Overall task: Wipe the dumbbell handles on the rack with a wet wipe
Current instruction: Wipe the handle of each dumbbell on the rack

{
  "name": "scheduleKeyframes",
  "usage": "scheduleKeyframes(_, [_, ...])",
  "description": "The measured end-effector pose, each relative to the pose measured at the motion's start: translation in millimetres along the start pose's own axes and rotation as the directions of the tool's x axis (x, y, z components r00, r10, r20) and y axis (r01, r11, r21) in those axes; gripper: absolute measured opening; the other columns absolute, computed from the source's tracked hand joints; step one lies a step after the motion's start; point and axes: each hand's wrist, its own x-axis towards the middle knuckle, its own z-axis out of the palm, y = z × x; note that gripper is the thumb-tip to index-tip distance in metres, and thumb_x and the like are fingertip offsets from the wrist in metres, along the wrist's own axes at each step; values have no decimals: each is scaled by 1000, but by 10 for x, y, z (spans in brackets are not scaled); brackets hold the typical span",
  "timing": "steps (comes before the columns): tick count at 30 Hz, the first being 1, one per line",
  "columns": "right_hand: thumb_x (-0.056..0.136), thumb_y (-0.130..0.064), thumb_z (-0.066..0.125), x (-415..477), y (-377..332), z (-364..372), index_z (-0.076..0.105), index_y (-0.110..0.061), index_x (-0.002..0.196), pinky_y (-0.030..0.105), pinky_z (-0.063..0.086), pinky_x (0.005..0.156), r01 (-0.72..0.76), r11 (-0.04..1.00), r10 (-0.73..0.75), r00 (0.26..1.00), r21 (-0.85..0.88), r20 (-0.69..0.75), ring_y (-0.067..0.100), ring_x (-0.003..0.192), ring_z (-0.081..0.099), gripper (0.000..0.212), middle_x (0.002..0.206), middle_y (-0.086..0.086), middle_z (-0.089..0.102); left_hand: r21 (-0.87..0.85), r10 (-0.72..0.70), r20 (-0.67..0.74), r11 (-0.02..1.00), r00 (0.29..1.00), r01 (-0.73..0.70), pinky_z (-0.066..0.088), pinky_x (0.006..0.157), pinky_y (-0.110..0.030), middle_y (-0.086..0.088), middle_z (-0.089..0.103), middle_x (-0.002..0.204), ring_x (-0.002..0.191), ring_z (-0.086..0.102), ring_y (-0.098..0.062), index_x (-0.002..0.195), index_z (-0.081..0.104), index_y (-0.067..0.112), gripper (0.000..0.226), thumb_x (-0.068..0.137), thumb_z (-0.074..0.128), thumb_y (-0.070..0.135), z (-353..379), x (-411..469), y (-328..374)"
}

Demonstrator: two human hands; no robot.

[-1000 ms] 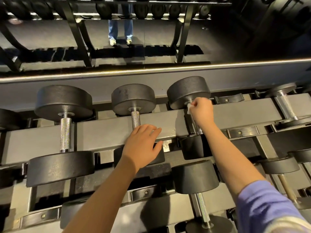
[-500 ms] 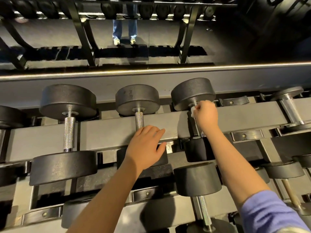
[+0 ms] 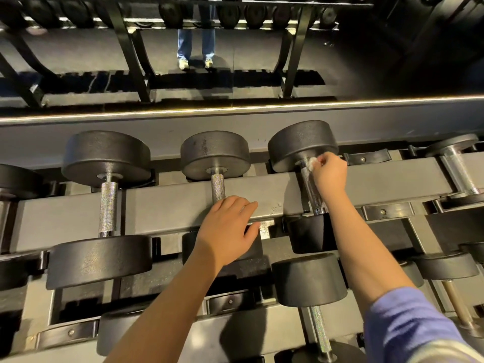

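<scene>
Head view showed the right hand point(image 3: 328, 175) pinching the limp wet wipe point(image 3: 311, 163) on a stiff, probably grippy knurled handle point(image 3: 311, 191); the left hand point(image 3: 227, 226) lay flat on the rack point(image 3: 167, 203), fingers straight, holding nothing.

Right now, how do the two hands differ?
The left hand lies flat on the rack beam, holding nothing; the right hand pinches a white wipe against a handle. The left hand sits at the middle dumbbell's near end; the right hand reaches its handle's far end. Both are bare, on the top row.
</scene>
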Motion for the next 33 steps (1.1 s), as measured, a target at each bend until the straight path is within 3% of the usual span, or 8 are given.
scheduleKeyframes(2, [90,-11,56,22,87,-61,66,-5,89,28,39,69,-24,999,26,996,-21,82,28,85,59,12,93,13,65,3,-1,-1,1000,1000,1,36,104,-33,3,58,125,120,48,-17,135,53,18,61,90,22,47,5,4,0])
scheduleKeyframes(6, [80,-9,65,-116,238,-279,53,-19,63,27,40,68,-5,945,122,933,-328,338,27,82,55,23,83,9,59,3,-7,-4,1000,1000,7,38,102,-33,3,60,123,118,50,-18,133,55,17,60,90,24,46,-7,8,2])
scheduleKeyframes(8, [77,-4,65,-168,270,-293,52,-19,61,28,42,70,24,929,117,927,-368,356,31,90,59,26,90,14,63,-2,-7,2,1000,1000,7,38,102,-33,3,59,123,118,50,-18,133,55,17,61,90,23,47,-9,5,5])
scheduleKeyframes(12, [83,-4,56,-158,221,-284,59,-12,75,28,41,72,20,983,21,975,-184,222,31,91,59,12,93,17,64,7,-18,-2,1000,1000,18,38,102,-33,3,60,122,118,50,-17,133,54,18,61,90,23,47,-11,-3,8])
scheduleKeyframes(18, [78,-5,69,-246,228,-445,59,-14,66,29,45,72,81,891,157,867,-446,473,27,87,58,18,82,10,59,9,-15,-10,1000,1000,15,35,104,-31,4,58,124,119,47,-16,135,52,18,56,93,26,46,-34,-4,30])
scheduleKeyframes(26, [84,0,52,-142,108,-173,66,-4,76,28,42,68,186,968,-158,974,-168,165,24,76,55,16,74,9,61,10,-26,19,1000,999,26,28,108,-29,5,52,129,125,41,-14,139,46,21,46,98,38,41,-19,1,25])
scheduleKeyframes(30, [91,-12,58,-32,-37,-36,70,-5,92,31,48,75,117,993,-116,992,-30,41,24,84,62,13,89,12,67,7,-26,4,1000,1000,26,30,107,-30,5,54,127,123,42,-14,138,47,21,54,95,27,47,-29,-8,34])
scheduleKeyframes(33, [91,-16,60,-25,-47,19,70,-6,96,29,48,77,100,995,-100,995,-1,-7,23,87,63,14,93,10,67,-3,-30,11,1000,999,30,27,108,-30,6,51,130,126,39,-13,140,45,22,47,98,37,42,-17,-10,25])
